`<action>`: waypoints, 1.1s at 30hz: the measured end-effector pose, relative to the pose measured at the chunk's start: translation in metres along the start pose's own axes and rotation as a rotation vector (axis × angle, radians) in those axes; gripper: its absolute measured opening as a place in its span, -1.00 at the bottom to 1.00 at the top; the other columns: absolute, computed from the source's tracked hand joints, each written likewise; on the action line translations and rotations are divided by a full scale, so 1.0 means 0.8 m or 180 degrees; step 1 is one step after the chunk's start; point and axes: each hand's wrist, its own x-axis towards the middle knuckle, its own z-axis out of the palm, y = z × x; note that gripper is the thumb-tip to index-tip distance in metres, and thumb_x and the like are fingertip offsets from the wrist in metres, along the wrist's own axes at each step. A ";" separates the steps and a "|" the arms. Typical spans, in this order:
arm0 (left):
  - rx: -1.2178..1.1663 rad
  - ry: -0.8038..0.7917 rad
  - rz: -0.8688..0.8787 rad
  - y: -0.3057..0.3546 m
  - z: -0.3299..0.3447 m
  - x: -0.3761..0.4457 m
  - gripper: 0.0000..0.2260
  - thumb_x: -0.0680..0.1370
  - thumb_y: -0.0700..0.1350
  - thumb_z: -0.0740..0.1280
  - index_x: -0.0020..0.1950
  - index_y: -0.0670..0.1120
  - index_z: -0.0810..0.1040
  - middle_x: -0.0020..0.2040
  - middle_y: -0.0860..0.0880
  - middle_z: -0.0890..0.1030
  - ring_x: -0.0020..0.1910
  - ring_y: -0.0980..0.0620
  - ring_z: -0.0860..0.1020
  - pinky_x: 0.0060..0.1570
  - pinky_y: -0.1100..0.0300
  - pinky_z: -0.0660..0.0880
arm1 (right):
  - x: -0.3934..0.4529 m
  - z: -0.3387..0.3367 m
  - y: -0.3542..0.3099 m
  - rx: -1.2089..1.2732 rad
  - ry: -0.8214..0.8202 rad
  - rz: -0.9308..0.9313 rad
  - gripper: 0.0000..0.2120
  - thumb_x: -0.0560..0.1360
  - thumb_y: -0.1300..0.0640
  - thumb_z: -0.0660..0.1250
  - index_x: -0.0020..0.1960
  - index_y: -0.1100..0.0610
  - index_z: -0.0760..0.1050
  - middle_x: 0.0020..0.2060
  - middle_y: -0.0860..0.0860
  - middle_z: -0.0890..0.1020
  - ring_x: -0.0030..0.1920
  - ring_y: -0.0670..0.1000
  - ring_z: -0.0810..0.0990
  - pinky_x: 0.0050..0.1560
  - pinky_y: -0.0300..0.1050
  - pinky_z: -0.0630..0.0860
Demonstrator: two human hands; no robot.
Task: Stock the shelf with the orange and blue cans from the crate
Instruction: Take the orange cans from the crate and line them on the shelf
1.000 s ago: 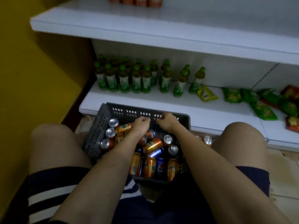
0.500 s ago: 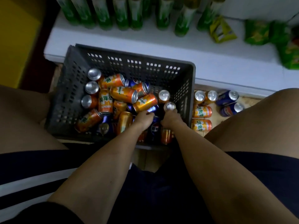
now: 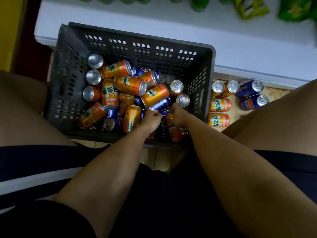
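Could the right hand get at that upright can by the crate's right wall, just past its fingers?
Probably yes. The right hand is already in the crate, and the upright can stands just beyond its fingers with its silver top bare. Nothing lies over it; the wall beside it may crowd the grip.

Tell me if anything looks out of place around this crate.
Six cans sit on the floor right of the crate, below the shelf: two orange cans lying down, two standing, and two blue cans on their sides. Inside the crate the cans are a jumbled pile, mostly lying down. No spills or dents show.
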 end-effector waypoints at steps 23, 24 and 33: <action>0.0050 -0.0115 0.0026 0.000 -0.008 -0.001 -0.81 0.65 -0.09 0.17 -0.12 -0.08 0.46 -0.16 -0.06 0.47 -0.18 0.03 0.44 -0.15 0.12 0.32 | -0.012 -0.005 -0.009 0.1025 -0.0021 0.0205 -0.18 0.37 0.12 0.56 0.46 0.21 0.18 0.31 0.06 0.44 0.32 0.09 0.43 0.07 -0.15 0.39; 0.0050 -0.0120 0.0039 0.003 -0.011 -0.003 -0.83 0.66 -0.08 0.17 -0.06 -0.08 0.49 -0.12 -0.06 0.50 -0.14 0.02 0.47 -0.10 0.11 0.35 | -0.018 -0.008 -0.011 0.1036 0.0012 0.0161 -0.21 0.36 0.11 0.56 0.44 0.21 0.21 0.29 0.07 0.45 0.29 0.09 0.45 0.05 -0.14 0.40; 0.0177 0.0429 0.1062 0.107 -0.076 -0.033 -0.80 0.65 -0.05 0.18 0.15 -0.07 0.54 0.08 -0.06 0.58 0.12 -0.06 0.54 0.06 0.10 0.44 | -0.093 -0.086 -0.056 0.2404 0.0663 -0.0499 -0.41 0.39 0.14 0.55 0.32 0.16 0.37 -0.01 0.03 0.58 -0.04 -0.01 0.58 -0.11 -0.11 0.54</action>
